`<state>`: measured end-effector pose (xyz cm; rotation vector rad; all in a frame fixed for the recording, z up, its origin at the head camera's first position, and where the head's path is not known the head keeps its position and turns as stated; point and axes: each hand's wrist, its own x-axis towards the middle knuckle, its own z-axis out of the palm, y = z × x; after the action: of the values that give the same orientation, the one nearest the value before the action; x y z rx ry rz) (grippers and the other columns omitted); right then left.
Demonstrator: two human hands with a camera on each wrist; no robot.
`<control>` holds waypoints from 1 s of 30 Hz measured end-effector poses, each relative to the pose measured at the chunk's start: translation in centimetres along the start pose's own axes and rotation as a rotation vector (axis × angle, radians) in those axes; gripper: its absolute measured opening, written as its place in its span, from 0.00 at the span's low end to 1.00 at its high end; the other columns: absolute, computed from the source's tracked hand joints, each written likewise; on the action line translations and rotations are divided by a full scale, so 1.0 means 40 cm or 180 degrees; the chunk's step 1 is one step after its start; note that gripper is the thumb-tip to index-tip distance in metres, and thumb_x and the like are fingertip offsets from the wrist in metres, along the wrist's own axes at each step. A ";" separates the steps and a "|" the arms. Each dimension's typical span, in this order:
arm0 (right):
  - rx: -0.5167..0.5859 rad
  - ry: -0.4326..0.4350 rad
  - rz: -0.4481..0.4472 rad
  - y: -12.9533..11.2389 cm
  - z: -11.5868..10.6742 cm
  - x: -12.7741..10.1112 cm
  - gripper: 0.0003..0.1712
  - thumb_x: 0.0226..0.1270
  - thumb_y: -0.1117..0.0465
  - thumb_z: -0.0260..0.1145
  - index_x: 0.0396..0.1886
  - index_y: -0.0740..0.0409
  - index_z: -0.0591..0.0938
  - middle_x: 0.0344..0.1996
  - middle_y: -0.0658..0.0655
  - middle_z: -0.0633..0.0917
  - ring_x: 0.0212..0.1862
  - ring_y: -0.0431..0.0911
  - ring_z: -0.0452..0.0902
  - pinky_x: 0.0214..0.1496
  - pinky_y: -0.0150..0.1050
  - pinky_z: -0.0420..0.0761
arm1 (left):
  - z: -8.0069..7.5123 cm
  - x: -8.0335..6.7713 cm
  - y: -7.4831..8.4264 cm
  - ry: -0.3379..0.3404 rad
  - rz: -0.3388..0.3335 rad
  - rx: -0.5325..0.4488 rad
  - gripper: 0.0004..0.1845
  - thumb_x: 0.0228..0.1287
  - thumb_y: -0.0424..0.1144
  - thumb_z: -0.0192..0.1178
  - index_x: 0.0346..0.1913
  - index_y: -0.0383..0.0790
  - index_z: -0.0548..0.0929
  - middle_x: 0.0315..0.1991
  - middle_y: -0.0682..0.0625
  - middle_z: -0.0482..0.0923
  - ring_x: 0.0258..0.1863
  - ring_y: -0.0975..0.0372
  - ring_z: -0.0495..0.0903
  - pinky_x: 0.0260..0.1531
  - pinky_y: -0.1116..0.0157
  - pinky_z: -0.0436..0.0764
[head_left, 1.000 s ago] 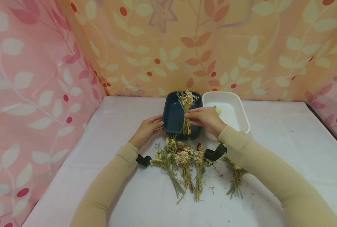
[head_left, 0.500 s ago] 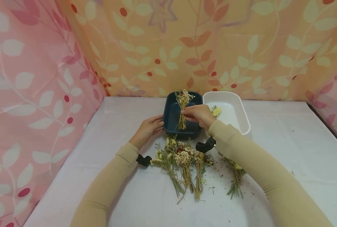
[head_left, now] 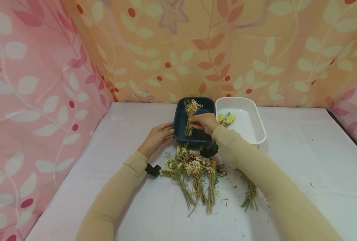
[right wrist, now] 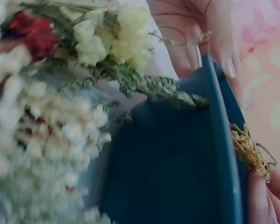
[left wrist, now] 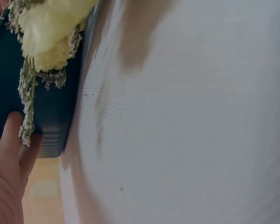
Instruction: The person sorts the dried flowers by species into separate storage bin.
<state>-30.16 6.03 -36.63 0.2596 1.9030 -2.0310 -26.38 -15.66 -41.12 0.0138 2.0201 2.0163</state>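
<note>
The right hand point(head_left: 203, 122) pinches a dried bunch point(head_left: 189, 113) over the blue tray point(head_left: 180, 125). The left hand point(head_left: 158, 137), fingers straight, touches the tray's left wall. The white tray point(head_left: 250, 125), right of it, contains yellow flowers point(head_left: 225, 118).

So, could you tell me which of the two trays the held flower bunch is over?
The dark blue tray, left of the white tray. The right hand holds the bunch over it; the left hand touches its side.

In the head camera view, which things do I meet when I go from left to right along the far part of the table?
Person's left hand → dark blue rectangular plastic tray → small dried flower bunch held by the right hand → white rectangular plastic tray.
</note>
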 end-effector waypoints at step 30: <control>-0.0090 0.0124 0.0429 0.054 0.036 0.072 0.21 0.63 0.72 0.69 0.56 0.71 0.82 0.22 0.51 0.85 0.23 0.39 0.84 0.39 0.31 0.89 | 0.000 0.000 0.001 -0.0006 0.0014 -0.0009 0.28 0.75 0.34 0.56 0.75 0.41 0.66 0.72 0.42 0.69 0.66 0.50 0.75 0.64 0.58 0.79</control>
<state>-31.88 4.17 -39.57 0.4116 1.8817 -1.9234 -26.41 -15.67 -41.08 0.0197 2.0180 2.0211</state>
